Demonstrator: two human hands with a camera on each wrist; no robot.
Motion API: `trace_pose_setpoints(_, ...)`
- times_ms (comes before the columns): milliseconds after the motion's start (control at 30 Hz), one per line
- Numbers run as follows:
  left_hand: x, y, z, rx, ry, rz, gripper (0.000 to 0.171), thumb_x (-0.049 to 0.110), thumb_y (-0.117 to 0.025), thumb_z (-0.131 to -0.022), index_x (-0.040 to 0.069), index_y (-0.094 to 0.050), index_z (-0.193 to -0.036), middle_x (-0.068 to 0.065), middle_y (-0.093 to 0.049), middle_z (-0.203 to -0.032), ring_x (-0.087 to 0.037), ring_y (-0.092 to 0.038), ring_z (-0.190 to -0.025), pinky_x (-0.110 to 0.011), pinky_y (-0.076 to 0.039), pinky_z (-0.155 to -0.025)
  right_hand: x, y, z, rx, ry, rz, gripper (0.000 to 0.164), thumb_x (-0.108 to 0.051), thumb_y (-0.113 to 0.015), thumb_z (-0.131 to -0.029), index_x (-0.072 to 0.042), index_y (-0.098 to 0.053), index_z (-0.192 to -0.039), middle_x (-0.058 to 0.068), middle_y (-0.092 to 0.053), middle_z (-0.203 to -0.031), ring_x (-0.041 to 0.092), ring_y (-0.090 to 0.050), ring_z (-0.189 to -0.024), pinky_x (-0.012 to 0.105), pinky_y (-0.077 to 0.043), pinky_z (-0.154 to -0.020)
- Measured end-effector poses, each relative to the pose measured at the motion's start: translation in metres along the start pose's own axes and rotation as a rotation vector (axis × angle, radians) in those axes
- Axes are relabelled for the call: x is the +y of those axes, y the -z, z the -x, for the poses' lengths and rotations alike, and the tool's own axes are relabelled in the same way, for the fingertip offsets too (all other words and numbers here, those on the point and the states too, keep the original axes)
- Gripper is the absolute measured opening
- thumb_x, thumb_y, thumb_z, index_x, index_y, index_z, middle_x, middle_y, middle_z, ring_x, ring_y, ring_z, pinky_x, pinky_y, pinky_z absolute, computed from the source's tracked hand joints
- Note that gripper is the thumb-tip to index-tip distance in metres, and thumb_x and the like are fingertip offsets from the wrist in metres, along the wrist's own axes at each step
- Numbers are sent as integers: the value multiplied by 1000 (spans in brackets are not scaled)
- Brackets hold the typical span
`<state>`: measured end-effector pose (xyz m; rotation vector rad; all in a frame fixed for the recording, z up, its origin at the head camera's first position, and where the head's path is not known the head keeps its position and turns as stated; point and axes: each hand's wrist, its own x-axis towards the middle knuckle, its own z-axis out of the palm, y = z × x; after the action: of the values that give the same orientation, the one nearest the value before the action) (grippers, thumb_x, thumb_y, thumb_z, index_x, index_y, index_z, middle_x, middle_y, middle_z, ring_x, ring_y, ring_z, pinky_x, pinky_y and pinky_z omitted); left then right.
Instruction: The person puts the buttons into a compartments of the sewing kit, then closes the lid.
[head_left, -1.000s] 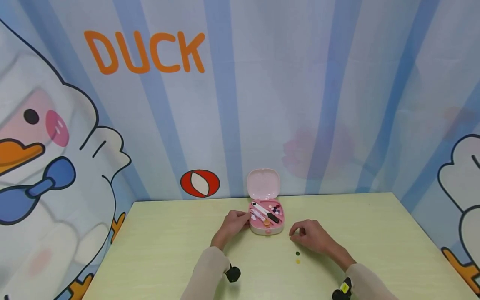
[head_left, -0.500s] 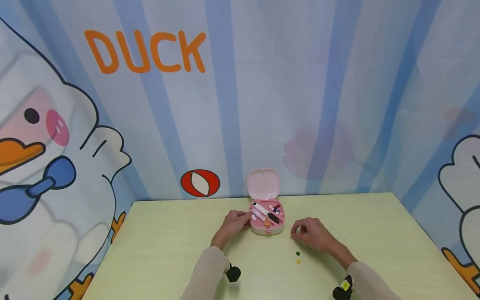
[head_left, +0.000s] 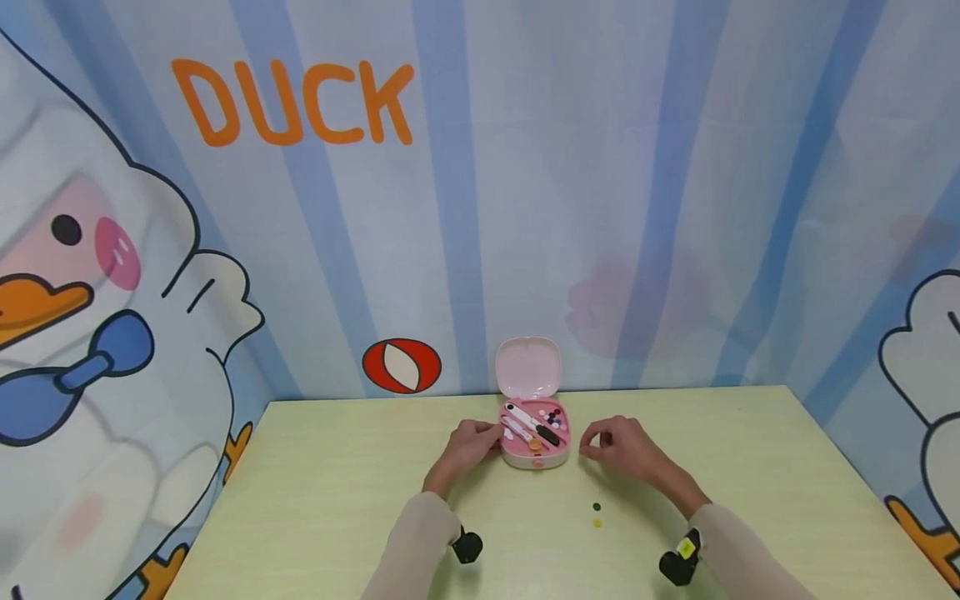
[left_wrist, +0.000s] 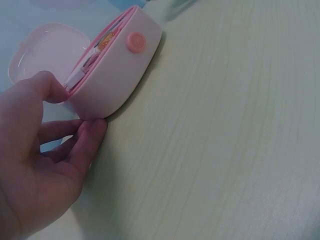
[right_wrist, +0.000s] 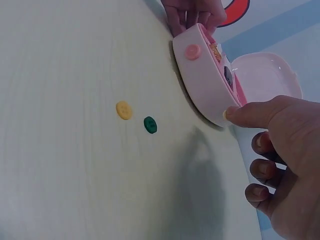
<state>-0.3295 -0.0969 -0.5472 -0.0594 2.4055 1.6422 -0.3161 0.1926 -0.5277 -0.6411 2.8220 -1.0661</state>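
A pink and white sewing kit box [head_left: 536, 458] stands on the table with its lid [head_left: 528, 367] raised. Inside lie a white-and-black tool [head_left: 534, 423], small dark and white pieces and an orange item. My left hand [head_left: 468, 446] grips the box's left side, thumb on the rim, fingers low against the wall. My right hand [head_left: 624, 450] is just right of the box, thumb and forefinger together. At the thumb tip, in the right wrist view, a small yellowish piece [right_wrist: 225, 114] shows, mostly hidden. A green button [right_wrist: 150, 125] and a yellow button [right_wrist: 124, 110] lie on the table.
The pale wooden table [head_left: 337, 500] ends at a back edge just behind the box. A blue-striped curtain [head_left: 525, 208] with duck drawings hangs behind and at both sides. Black wrist cameras sit at both sleeves.
My right hand has moved slightly up and away from the two loose buttons, level with the box's front. My left hand stays on the box, and the buttons lie where they were.
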Motion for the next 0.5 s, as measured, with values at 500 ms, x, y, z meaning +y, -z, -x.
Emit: trace_pose_setpoints(500,-1,1,0,-3,-2,-8,44,29,-59,-105,-7,-67,-129,-10,-72,-112,-19,-68,-97,-37,-58,-96,-9,10,-28,61,-17,-53,5,-14,-76,-95,-10,-79,-96,-2,-54,-68,15,-47,-63,26,-36,-56)
